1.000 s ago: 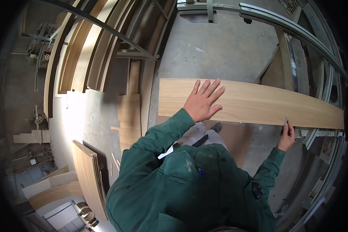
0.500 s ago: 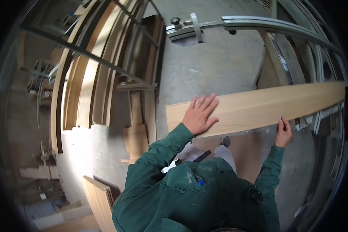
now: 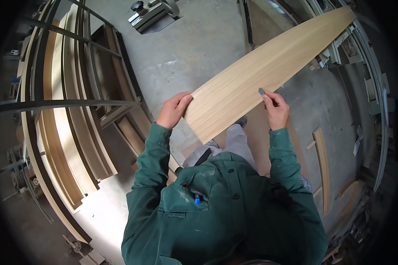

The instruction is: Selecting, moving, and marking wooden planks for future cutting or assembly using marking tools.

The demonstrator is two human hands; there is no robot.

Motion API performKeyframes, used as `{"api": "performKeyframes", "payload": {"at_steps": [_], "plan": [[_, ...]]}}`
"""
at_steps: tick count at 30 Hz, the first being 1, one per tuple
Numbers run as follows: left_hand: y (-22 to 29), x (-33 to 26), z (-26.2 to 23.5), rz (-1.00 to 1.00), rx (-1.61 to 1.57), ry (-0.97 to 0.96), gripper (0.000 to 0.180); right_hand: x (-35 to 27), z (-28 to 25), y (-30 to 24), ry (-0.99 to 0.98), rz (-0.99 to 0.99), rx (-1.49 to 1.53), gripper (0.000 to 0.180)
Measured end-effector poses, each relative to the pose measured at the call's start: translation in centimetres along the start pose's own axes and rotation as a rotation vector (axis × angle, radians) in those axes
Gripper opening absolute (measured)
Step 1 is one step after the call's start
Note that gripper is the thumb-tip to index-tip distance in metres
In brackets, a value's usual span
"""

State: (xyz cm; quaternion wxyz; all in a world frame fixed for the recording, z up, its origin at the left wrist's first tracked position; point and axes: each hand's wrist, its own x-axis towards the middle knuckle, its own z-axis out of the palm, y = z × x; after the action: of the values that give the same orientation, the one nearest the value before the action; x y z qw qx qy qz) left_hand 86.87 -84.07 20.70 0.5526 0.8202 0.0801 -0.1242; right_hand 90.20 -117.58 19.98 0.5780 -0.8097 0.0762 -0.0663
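Observation:
A long pale wooden board reaches from in front of me toward the far right. My left hand grips the near-left end of the board, thumb on top and the other fingers at the edge. Between thumb and fingertips my right hand pinches a small grey flat piece. That piece is just over the board's near long edge; whether it touches the wood I cannot tell. The far end of the board lies by metal framework.
On the left, a dark metal rack holds several long wooden boards. A metal rail fitting with a black knob is ahead. Narrow wooden strips lie on the floor at right, with a metal rail beyond.
My left hand, earlier flat on the board, now grips its end. The board slants more steeply in view as my view has turned. My right hand still pinches the grey piece.

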Motion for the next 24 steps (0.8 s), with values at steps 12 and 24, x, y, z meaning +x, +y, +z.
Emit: {"api": "performKeyframes", "payload": {"at_steps": [12, 24], "plan": [[-1.2, 0.7, -0.4, 0.113, 0.097, -0.057, 0.034, -12.0, 4.6, -5.5, -0.458, -0.064, -0.003, 0.016], [3.7, 3.2, 0.9, 0.026, 0.267, -0.089, 0.035, 11.1, 0.1, 0.5, 0.113, -0.392, -0.400, 0.009]]}}
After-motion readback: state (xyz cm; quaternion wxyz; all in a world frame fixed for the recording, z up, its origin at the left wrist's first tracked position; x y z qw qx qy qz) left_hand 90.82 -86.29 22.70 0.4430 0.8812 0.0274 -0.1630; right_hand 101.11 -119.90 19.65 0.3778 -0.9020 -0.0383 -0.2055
